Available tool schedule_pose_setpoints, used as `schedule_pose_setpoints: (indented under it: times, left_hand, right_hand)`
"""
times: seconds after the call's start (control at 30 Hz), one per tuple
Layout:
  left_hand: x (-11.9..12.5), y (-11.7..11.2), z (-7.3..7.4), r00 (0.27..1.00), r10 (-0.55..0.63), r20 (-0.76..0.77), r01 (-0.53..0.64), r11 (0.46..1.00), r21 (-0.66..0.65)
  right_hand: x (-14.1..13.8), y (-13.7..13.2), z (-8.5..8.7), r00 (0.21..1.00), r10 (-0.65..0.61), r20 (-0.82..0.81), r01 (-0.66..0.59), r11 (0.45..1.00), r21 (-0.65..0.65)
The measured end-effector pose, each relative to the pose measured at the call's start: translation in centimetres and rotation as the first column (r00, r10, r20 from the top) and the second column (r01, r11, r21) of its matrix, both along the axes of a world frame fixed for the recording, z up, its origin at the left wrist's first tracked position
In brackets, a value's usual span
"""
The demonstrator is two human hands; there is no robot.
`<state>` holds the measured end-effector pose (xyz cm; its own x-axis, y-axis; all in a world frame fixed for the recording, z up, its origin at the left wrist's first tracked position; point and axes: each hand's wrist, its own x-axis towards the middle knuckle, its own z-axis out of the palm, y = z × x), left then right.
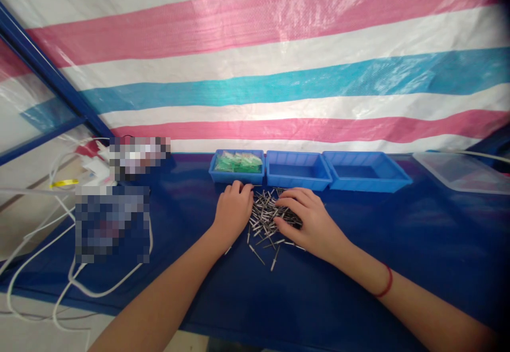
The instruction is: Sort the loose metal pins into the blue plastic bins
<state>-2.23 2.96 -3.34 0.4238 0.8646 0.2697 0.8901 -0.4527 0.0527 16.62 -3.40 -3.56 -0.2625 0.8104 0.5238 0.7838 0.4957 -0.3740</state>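
head view: rivets (pixel 263 211) lie heaped beside the left grip (pixel 234 211), closure unclear, and partly under the right grip (pixel 316 223), spread apart.

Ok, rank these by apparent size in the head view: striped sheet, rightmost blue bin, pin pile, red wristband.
1. Striped sheet
2. Rightmost blue bin
3. Pin pile, as visible; right hand covers some
4. Red wristband

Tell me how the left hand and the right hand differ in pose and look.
The left hand is at the left edge of the rivet pile, while the right hand reaches over its right part. The left hand's fingers sit close together; the right hand's are more spread. A red band circles the right forearm; none shows on the left forearm. Both hands are bare.
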Motion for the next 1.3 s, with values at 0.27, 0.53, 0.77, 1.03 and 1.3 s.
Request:
schedule_pose_setpoints:
  times: [0.27, 0.53, 0.77, 1.03, 1.3]
  left_hand:
    - [0.2, 0.1, 0.1, 0.999, 0.008, -0.038, -0.008, 1.000, -0.017]
    - [0.3, 0.2, 0.1, 0.999, 0.003, -0.046, -0.003, 1.000, -0.008]
    - [0.5, 0.2, 0.3, 0.998, 0.024, -0.051, -0.026, 0.999, -0.033]
    - [0.1, 0.6, 0.4, 0.999, 0.001, -0.042, -0.004, 0.998, -0.059]
    - [-0.7, 1.3, 1.0, 0.996, -0.068, 0.059, 0.076, 0.986, -0.151]
  right_hand:
    - [0.1, -0.3, 0.1, 0.999, 0.015, -0.034, -0.016, 0.999, -0.042]
    - [0.6, -0.1, -0.3, 0.999, 0.027, -0.043, -0.028, 0.999, -0.026]
    - [0.3, -0.8, 0.4, 0.998, 0.057, -0.007, -0.056, 0.996, 0.075]
    - [-4.4, -5.1, 1.0, 0.776, 0.596, 0.207, -0.580, 0.803, -0.140]
    - [-4.5, -3.5, 0.0, 0.854, 0.433, 0.287, -0.435, 0.898, -0.059]
